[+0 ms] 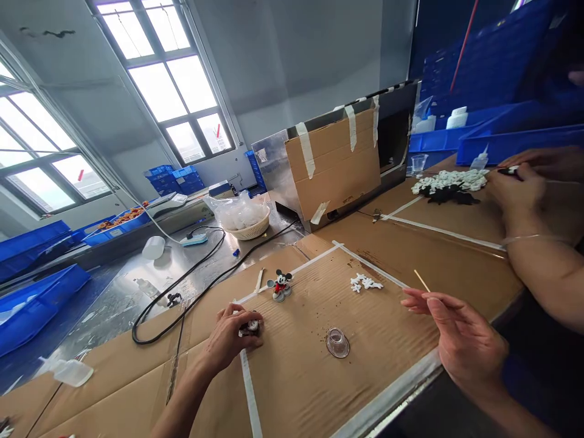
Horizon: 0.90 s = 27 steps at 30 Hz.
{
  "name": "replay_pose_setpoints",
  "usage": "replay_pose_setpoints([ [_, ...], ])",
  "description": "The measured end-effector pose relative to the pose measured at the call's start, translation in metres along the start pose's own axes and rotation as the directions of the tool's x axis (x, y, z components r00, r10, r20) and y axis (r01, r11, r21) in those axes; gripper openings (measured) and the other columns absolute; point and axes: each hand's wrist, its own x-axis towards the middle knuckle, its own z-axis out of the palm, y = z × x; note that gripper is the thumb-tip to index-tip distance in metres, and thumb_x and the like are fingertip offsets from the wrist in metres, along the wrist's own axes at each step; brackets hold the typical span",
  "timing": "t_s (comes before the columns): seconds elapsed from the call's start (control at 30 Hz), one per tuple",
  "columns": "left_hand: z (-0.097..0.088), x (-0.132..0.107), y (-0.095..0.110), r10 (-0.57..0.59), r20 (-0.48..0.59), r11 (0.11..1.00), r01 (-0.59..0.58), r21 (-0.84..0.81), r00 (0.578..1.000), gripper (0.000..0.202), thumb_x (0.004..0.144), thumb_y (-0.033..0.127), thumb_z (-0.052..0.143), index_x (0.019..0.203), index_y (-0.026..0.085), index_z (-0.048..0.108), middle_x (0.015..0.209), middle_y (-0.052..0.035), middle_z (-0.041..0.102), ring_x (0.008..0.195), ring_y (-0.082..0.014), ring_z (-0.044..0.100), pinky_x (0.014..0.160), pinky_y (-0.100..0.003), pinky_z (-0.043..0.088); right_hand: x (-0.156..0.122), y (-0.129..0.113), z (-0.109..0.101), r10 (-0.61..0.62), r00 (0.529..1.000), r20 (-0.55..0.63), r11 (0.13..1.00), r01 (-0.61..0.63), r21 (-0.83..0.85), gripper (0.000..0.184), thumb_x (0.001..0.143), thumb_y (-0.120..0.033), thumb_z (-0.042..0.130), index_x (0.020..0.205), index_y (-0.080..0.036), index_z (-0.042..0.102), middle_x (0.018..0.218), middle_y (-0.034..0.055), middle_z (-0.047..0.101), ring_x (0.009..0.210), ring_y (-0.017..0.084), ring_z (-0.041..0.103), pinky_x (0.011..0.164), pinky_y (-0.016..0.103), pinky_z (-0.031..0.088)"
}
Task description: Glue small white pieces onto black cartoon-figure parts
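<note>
My left hand (227, 338) grips a small black-and-white figurine piece (250, 328), partly hidden by my fingers, just above the cardboard work surface (292, 389). My right hand (460, 338) pinches a thin wooden stick (422, 281) between thumb and forefinger, with its tip pointing away from me. A finished Mickey Mouse figurine (281, 285) stands beyond my left hand. Between my hands sit a small glass dish (337, 342) and, farther off, a few white moulded pieces (365, 281).
At the right, a co-worker's hands (515, 194) work beside a heap of white and black pieces (449, 185). A black cable (177, 292) loops across the metal bench at the left. Blue plastic bins (502, 143), squeeze bottles and a basket (249, 225) stand around.
</note>
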Motion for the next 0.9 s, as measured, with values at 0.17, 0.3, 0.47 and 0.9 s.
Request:
replay_pose_setpoints([
  [0.17,0.008,-0.007,0.001,0.012,-0.174,0.981,-0.046,-0.189,0.985,0.030,0.074,0.032,0.074,0.104,0.031,0.074,0.101,-0.0050,0.066,0.107,-0.0267,0.057,0.102,-0.044,0.038,0.000,0.002,0.001,-0.020,1.000,-0.005,1.000,0.020,-0.010,0.024,0.080,-0.042,0.074,0.086,-0.019,0.070,0.090,0.0086,0.075,0.070,0.020,0.072,0.069,0.031,0.059],
  [0.3,0.015,-0.024,0.011,-0.035,-0.298,0.915,-0.089,-0.393,0.954,0.039,0.080,0.034,0.071,0.117,0.028,0.059,0.111,-0.0036,0.065,0.105,-0.0208,0.060,0.098,-0.037,0.044,0.000,0.004,0.000,-0.024,1.000,-0.016,0.999,0.023,-0.029,0.025,0.078,-0.042,0.075,0.085,-0.019,0.070,0.089,0.0090,0.075,0.070,0.021,0.072,0.073,0.035,0.059],
  [0.47,0.033,-0.048,0.022,-0.132,-0.334,0.797,-0.100,-0.596,0.933,0.031,0.081,0.040,0.071,0.105,0.024,0.061,0.102,-0.0039,0.065,0.086,-0.0165,0.063,0.074,-0.026,0.053,-0.001,0.000,0.001,-0.010,1.000,-0.021,1.000,0.010,-0.021,0.028,0.076,-0.044,0.077,0.083,-0.018,0.069,0.086,0.0089,0.075,0.068,0.021,0.072,0.069,0.034,0.060],
  [0.9,0.045,-0.079,0.025,-0.281,-0.312,0.745,0.001,-0.667,0.908,0.043,0.073,0.032,0.079,0.112,0.024,0.064,0.106,-0.0059,0.071,0.089,-0.0164,0.063,0.081,-0.026,0.051,-0.001,-0.005,0.009,-0.068,0.997,-0.023,0.998,0.068,-0.010,0.031,0.072,-0.043,0.080,0.081,-0.016,0.068,0.081,0.0094,0.074,0.066,0.022,0.071,0.068,0.039,0.056],
])
